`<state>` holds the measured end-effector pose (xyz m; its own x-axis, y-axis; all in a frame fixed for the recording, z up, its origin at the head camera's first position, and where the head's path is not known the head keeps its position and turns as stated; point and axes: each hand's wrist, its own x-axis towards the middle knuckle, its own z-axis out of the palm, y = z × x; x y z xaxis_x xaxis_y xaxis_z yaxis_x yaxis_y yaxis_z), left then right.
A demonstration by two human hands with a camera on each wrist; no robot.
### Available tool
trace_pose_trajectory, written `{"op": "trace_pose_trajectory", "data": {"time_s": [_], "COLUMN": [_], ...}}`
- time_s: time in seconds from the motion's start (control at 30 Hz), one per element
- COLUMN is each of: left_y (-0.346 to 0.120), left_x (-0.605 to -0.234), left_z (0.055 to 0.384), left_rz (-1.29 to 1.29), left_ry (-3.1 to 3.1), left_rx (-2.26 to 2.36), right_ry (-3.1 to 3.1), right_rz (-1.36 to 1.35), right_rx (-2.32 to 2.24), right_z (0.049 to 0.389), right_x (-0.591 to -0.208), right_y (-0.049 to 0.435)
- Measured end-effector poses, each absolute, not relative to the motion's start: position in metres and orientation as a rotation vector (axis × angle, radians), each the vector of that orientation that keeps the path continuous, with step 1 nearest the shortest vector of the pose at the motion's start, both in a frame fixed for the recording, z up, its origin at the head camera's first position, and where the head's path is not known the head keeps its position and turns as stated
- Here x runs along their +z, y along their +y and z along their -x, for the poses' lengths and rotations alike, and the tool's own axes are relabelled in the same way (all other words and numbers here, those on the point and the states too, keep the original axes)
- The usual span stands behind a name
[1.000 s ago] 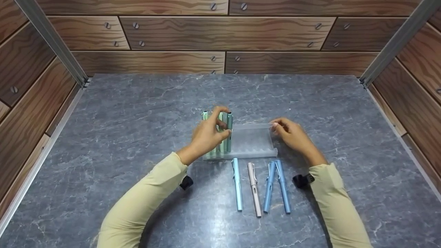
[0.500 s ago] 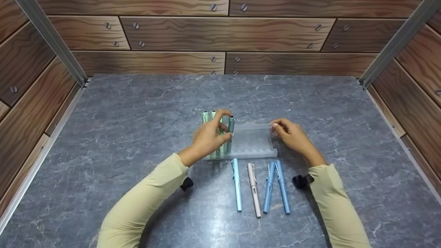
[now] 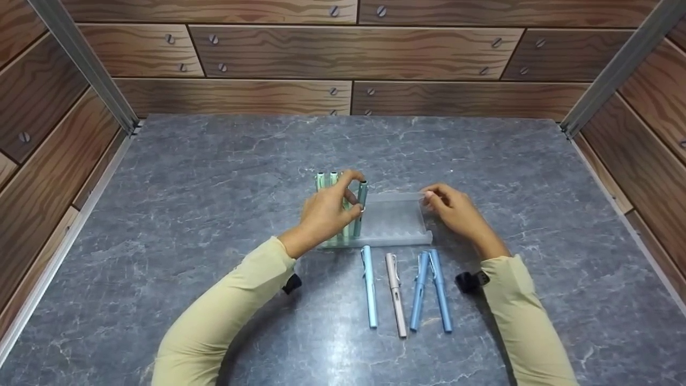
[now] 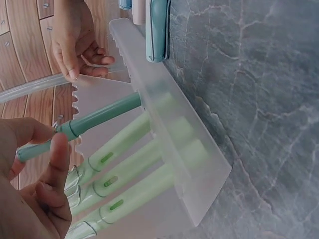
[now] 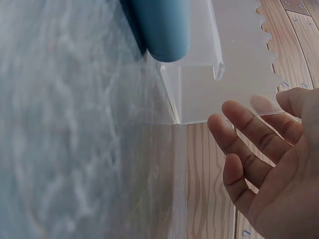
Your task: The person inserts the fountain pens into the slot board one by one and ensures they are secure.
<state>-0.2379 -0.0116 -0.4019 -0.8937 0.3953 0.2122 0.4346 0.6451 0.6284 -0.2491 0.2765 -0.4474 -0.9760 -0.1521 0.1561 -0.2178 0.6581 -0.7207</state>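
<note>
My left hand (image 3: 324, 212) pinches a teal-green pen (image 4: 107, 112) near its clip end between thumb and fingers. That pen stands tilted, its lower end at the front ledge of a frosted clear plastic pen rack (image 3: 394, 214). Beside it, several light green pens (image 4: 132, 177) stand in the rack's left part, partly hidden by the left hand in the head view. My right hand (image 3: 453, 209) holds the rack's upper right corner between thumb and index finger, its other fingers loosely bent, as the right wrist view shows.
In front of the rack lie a light blue pen (image 3: 370, 289), a pinkish-grey pen (image 3: 396, 297) and two blue pens (image 3: 419, 292) with their clip ends toward it. The grey marbled tabletop (image 3: 214, 177) is bordered by wood-patterned walls (image 3: 353, 51).
The teal pen's upper end has shifted slightly right and toward me, with my left hand following. My right hand and the loose pens have stayed where they were.
</note>
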Motion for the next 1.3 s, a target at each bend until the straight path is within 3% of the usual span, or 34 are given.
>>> {"op": "trace_pose_trajectory", "data": {"time_s": [1.3], "left_y": [-0.0168], "left_x": [-0.4068], "left_z": [0.2341], "left_rz": [0.686], "left_ry": [-2.823], "left_rx": [-1.071], "right_ry": [-2.806], "right_rz": [-0.314], "right_rx": [1.259], "right_z": [0.2492], "right_x": [-0.4474], "right_y": [0.2771]}}
